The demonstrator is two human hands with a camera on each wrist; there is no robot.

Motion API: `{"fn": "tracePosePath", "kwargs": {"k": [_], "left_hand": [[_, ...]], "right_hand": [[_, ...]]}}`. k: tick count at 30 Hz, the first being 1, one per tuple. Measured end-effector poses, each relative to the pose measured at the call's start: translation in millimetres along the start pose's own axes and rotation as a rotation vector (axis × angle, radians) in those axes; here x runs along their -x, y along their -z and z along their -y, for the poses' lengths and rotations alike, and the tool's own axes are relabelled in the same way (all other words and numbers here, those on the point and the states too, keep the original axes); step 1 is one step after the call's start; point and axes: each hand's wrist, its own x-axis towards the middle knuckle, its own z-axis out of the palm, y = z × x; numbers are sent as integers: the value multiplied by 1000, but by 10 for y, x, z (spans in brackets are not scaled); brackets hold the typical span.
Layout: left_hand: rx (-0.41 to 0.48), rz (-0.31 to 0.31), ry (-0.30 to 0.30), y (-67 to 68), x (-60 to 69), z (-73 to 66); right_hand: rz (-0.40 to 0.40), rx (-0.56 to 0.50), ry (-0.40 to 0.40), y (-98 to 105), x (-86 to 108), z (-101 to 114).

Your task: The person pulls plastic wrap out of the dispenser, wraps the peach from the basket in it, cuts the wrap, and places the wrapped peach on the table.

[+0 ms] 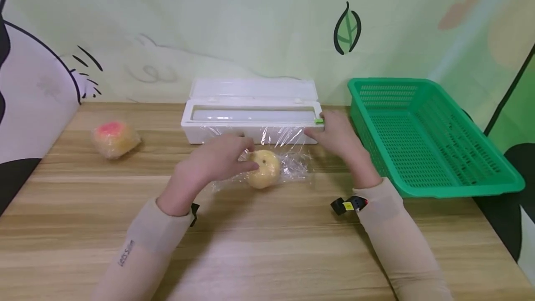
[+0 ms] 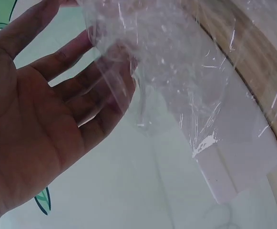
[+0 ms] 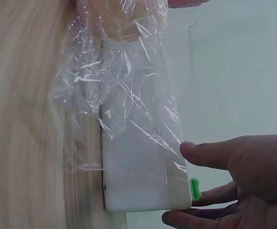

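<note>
A round yellow fruit (image 1: 264, 169) lies on the table under clear plastic wrap (image 1: 292, 166). The film spreads over the front of a white wrap dispenser (image 1: 251, 134), whose lid is raised; a roll shows inside. My left hand (image 1: 217, 154) is at the fruit's left, thumb reaching over its edge, and its loosely extended fingers lie against the film in the left wrist view. At the dispenser's right end is my right hand (image 1: 336, 136), its thumb by the front edge and its fingers around the corner, beside a green slide cutter (image 3: 195, 189).
A wrapped yellow-and-pink fruit (image 1: 114, 139) sits at the far left of the wooden table (image 1: 284, 245). To the right stands a green plastic basket (image 1: 376, 152), close to my right forearm. A printed cloth backdrop (image 1: 259, 27) hangs behind the dispenser.
</note>
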Motion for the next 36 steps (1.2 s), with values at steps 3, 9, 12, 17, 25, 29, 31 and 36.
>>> {"fn": "tracePosePath", "kwargs": {"k": [3, 9, 12, 17, 25, 29, 31, 36], "left_hand": [[-5, 2, -25, 68, -51, 3], [-25, 14, -211, 245, -386, -128], [-5, 85, -267, 335, -602, -190], [-7, 136, -271, 395, -941, -279], [-18, -23, -232, 321, -1375, -450], [-36, -101, -178, 280, -1528, -551], [-29, -114, -153, 263, -1584, -612], [-29, -84, -93, 208, -1686, -724]], "right_hand": [[2, 7, -6, -7, 3, 12], [-43, 49, -15, 1, -7, -20], [-45, 45, -27, -15, -8, -47], [-50, 43, -27, -43, -11, -51], [-66, 62, 37, -56, -34, -58], [-93, 42, 43, -48, -19, -69], [-102, 40, 31, -46, -16, -85], [-91, 10, -17, -55, -38, -133]]}}
